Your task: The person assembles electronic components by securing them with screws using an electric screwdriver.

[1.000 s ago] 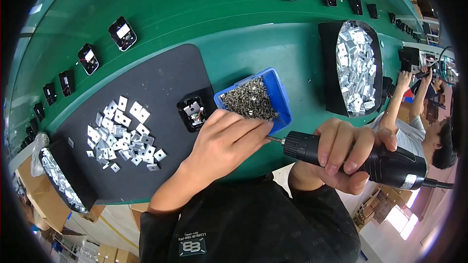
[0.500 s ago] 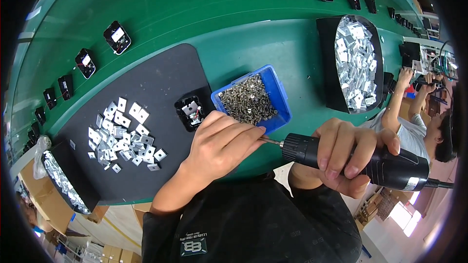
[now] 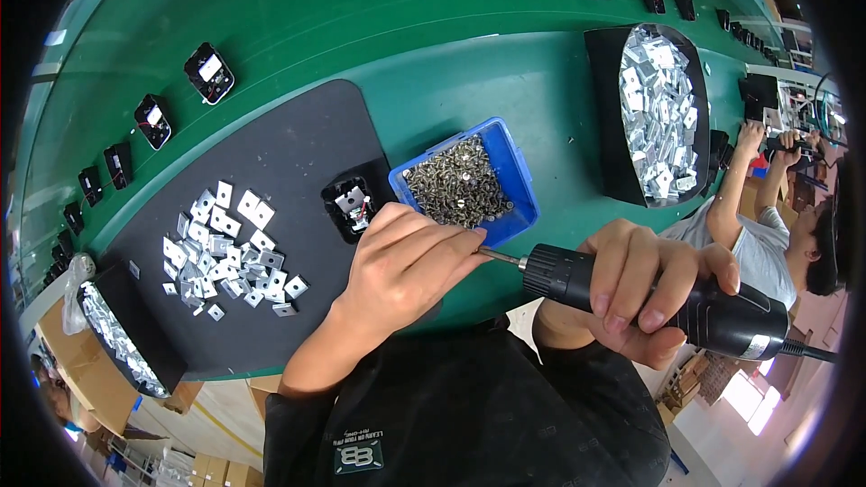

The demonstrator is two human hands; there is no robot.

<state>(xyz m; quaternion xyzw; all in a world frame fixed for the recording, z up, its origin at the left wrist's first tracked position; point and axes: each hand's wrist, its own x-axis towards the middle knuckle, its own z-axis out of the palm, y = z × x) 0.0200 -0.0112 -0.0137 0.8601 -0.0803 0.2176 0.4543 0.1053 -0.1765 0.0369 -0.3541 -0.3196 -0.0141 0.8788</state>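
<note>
My right hand [image 3: 636, 284] is wrapped around a black electric screwdriver [image 3: 568, 278], held level with its bit pointing left. The fingertips of my left hand [image 3: 401, 266] are pinched at the tip of the bit [image 3: 499, 257]; whatever they hold there is hidden. Just beyond my left fingers stands a blue bin [image 3: 514, 171] full of small screws [image 3: 456, 182]. Left of the bin, a black plastic housing [image 3: 339, 222] with a metal plate and wires inside lies on the dark mat, partly covered by my left hand.
Loose square metal plates [image 3: 230, 252] lie heaped on the black mat [image 3: 316, 126]. Black boxes of such plates stand at right [image 3: 613, 117] and lower left [image 3: 149, 329]. Several housings [image 3: 209, 73] line the green far strip. A co-worker [image 3: 767, 234] sits at the right.
The housings along the far strip have shifted slightly to the left. My left fingertips have drawn back a little to the left, showing more of the bit. The screwdriver stays nearly in place.
</note>
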